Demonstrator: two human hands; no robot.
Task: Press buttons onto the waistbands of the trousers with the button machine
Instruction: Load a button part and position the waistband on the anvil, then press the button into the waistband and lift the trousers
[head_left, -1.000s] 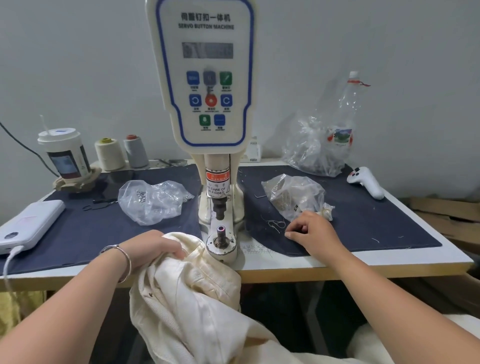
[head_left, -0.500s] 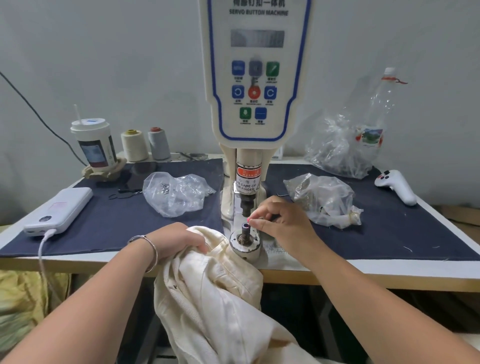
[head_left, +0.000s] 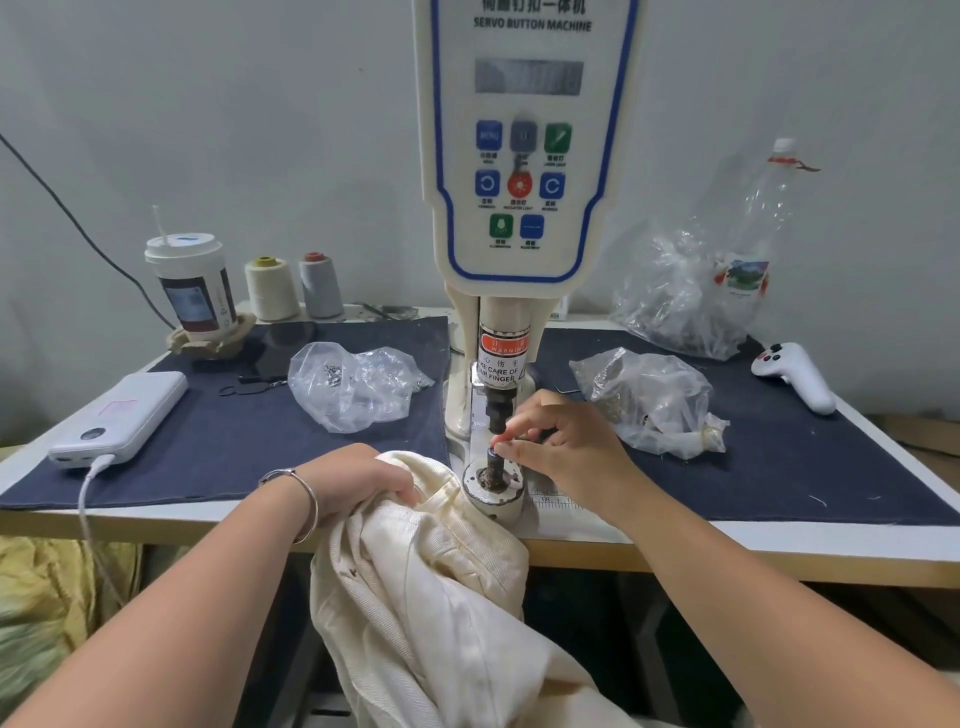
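The white servo button machine (head_left: 524, 156) stands at the table's middle, its dark punch (head_left: 496, 410) above the round lower die (head_left: 491, 480). My right hand (head_left: 566, 447) reaches in from the right and pinches a small button part (head_left: 493, 451) on top of the die's post. Cream trousers (head_left: 431, 571) hang over the table's front edge, just left of the die. My left hand (head_left: 358, 483) grips their bunched waistband beside the die. A steel bangle sits on that wrist.
Clear bags of small metal parts lie left (head_left: 358, 384) and right (head_left: 649, 400) of the machine on dark blue cloth (head_left: 208, 447). A white power bank (head_left: 119, 415) with a cable, a cup (head_left: 189, 286), two thread cones (head_left: 293, 286), a plastic bottle (head_left: 748, 249) and a white controller (head_left: 795, 376) surround them.
My right hand left the cloth near the right bag and moved to the die post, where it now pinches a small part. The left hand kept its grip on the trousers.
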